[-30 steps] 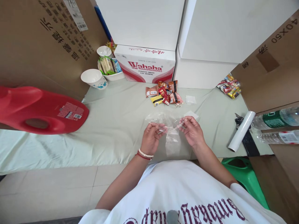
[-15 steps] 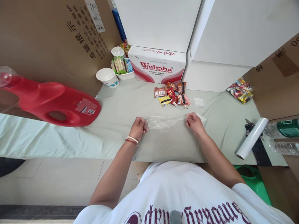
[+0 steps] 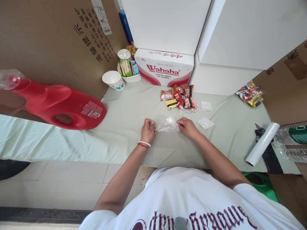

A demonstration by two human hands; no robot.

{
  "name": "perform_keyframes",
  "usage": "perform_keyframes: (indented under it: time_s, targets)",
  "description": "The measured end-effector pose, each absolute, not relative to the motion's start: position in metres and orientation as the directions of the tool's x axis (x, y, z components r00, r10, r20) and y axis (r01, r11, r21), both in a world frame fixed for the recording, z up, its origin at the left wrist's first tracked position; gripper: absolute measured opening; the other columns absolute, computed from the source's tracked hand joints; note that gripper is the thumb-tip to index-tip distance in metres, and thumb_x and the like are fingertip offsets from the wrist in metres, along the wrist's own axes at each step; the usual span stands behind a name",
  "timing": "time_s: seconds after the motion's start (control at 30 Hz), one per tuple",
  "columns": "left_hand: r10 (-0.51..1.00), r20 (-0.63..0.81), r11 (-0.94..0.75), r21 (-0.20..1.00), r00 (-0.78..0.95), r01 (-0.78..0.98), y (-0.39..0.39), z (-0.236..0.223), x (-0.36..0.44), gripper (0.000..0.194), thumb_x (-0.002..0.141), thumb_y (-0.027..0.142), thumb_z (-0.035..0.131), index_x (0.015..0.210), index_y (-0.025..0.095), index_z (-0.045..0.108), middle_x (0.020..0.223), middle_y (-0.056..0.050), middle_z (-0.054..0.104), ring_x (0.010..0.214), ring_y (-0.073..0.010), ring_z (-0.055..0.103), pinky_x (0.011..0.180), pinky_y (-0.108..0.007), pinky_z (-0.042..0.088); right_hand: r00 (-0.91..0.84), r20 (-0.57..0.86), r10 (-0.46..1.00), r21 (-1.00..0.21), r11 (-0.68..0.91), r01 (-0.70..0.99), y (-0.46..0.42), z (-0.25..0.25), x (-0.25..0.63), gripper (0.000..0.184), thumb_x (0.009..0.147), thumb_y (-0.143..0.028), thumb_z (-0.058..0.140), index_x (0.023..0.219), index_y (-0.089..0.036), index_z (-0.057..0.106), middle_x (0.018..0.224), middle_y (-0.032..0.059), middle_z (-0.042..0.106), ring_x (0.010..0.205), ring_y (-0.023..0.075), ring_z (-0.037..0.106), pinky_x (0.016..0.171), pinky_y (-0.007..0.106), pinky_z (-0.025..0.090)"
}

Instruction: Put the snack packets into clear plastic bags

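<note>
A thin sheet of clear plastic film (image 3: 166,124) is stretched, crumpled, between my hands just above the cloth-covered table. My left hand (image 3: 149,128) pinches its left end. At the other end, my right hand (image 3: 187,127) grips the film between closed fingers. Whether the film is a bag or a loose sheet, I cannot tell. Beyond it lies a pile of small wrapped snacks (image 3: 178,96) in brown, red and yellow packets. To the right of my right hand are two flat white squares, one folded (image 3: 205,123) and one farther back (image 3: 206,106).
A large red jug (image 3: 64,105) lies at the left. Paper cups (image 3: 114,80) and a white tray (image 3: 131,78) of packets stand near the Wahaha box (image 3: 165,68). At right are a white roll (image 3: 262,144), keys (image 3: 259,127), plastic bottles (image 3: 291,135) and more snack packets (image 3: 250,94).
My right hand has moved left, closer to my left hand. The film between them has gone from stretched wide to bunched up, and the nearer white square is now uncovered.
</note>
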State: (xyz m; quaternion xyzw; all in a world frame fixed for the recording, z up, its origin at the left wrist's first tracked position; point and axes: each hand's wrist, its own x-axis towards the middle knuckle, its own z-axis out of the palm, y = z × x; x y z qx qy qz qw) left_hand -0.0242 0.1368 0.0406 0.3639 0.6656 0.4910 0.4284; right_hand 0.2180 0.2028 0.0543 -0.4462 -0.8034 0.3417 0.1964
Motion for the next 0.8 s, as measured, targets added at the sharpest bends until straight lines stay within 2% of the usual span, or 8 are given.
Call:
perform_keyframes:
  time_s: [0.1, 0.17, 0.33, 0.5, 0.6, 0.7, 0.77, 0.8]
  targets:
    - [0.908, -0.162, 0.218, 0.970, -0.387, 0.105, 0.140, 0.036, -0.033, 0.010, 0.095, 0.031, 0.048, 0.090, 0.025, 0.041, 0.069, 0.009, 0.051, 0.041, -0.0063, 0.047, 0.044, -0.020, 0.036, -0.404, 0.113, 0.908, -0.901, 0.265, 0.343, 0.201, 0.051, 0.235, 0.014, 0.089, -0.025, 0.063, 0.094, -0.023, 0.076, 0.094, 0.0051, 0.066, 0.078, 0.0168, 0.064, 0.072, 0.029, 0.053]
    - [0.914, -0.145, 0.206, 0.970, -0.379, 0.126, 0.142, 0.032, -0.038, 0.010, 0.095, 0.031, 0.047, 0.090, 0.025, 0.041, 0.066, 0.010, 0.050, 0.041, -0.0068, 0.048, 0.045, -0.020, 0.036, -0.351, 0.119, 0.929, -0.950, 0.209, 0.232, 0.194, 0.049, 0.247, 0.013, 0.087, -0.032, 0.069, 0.093, -0.025, 0.076, 0.098, 0.0054, 0.069, 0.082, 0.0179, 0.067, 0.071, 0.030, 0.054]
    - [0.926, -0.137, 0.214, 0.958, -0.352, 0.190, 0.146, 0.025, -0.047, 0.010, 0.093, 0.029, 0.049, 0.087, 0.024, 0.043, 0.062, 0.010, 0.049, 0.041, -0.0075, 0.048, 0.048, -0.021, 0.037, -0.273, 0.100, 0.957, -0.959, 0.166, 0.229, 0.182, 0.037, 0.260, 0.015, 0.085, -0.040, 0.072, 0.090, -0.026, 0.077, 0.103, 0.0054, 0.074, 0.098, 0.0210, 0.068, 0.083, 0.033, 0.054]
    - [0.920, -0.157, 0.252, 0.939, -0.359, 0.236, 0.152, 0.020, -0.053, 0.009, 0.091, 0.030, 0.047, 0.087, 0.024, 0.043, 0.068, 0.008, 0.050, 0.041, -0.0073, 0.048, 0.046, -0.022, 0.039, -0.206, 0.027, 0.978, -0.975, 0.071, 0.209, 0.184, 0.034, 0.261, 0.021, 0.083, -0.042, 0.072, 0.096, -0.025, 0.076, 0.096, 0.0030, 0.073, 0.085, 0.0181, 0.066, 0.078, 0.032, 0.054]
    - [0.908, -0.165, 0.283, 0.920, -0.386, 0.272, 0.155, 0.020, -0.061, 0.009, 0.090, 0.032, 0.046, 0.087, 0.024, 0.044, 0.069, 0.006, 0.051, 0.043, -0.0092, 0.048, 0.049, -0.024, 0.042, -0.192, 0.051, 0.980, -0.975, 0.091, 0.203, 0.187, 0.038, 0.271, 0.019, 0.083, -0.041, 0.071, 0.091, -0.025, 0.076, 0.094, 0.0026, 0.073, 0.083, 0.0173, 0.063, 0.078, 0.031, 0.052]
    - [0.881, -0.123, 0.299, 0.893, -0.457, 0.336, 0.151, 0.031, -0.069, 0.014, 0.084, 0.031, 0.054, 0.095, 0.022, 0.052, 0.089, -0.003, 0.061, 0.063, -0.0146, 0.059, 0.068, -0.034, 0.053, -0.197, 0.075, 0.977, -0.964, 0.122, 0.236, 0.190, 0.042, 0.284, 0.019, 0.084, -0.041, 0.071, 0.090, -0.024, 0.077, 0.090, 0.0021, 0.070, 0.078, 0.0154, 0.060, 0.076, 0.030, 0.051]
    - [0.862, 0.049, 0.227, 0.853, -0.505, 0.470, 0.146, 0.045, -0.068, 0.034, 0.077, 0.025, 0.058, 0.111, 0.019, 0.056, 0.118, -0.013, 0.060, 0.095, -0.0232, 0.065, 0.093, -0.044, 0.052, -0.235, 0.046, 0.971, -0.967, 0.102, 0.235, 0.190, 0.045, 0.288, 0.025, 0.085, -0.043, 0.070, 0.100, -0.025, 0.077, 0.092, 0.0023, 0.069, 0.077, 0.0152, 0.059, 0.072, 0.030, 0.053]
    - [0.866, 0.172, 0.149, 0.807, -0.469, 0.572, 0.144, 0.054, -0.064, 0.045, 0.074, 0.021, 0.059, 0.119, 0.018, 0.056, 0.131, -0.017, 0.055, 0.113, -0.0278, 0.061, 0.104, -0.048, 0.046, -0.268, 0.037, 0.963, -0.969, 0.100, 0.227, 0.190, 0.046, 0.288, 0.027, 0.086, -0.044, 0.070, 0.105, -0.026, 0.076, 0.095, 0.0029, 0.068, 0.079, 0.0158, 0.060, 0.071, 0.030, 0.054]
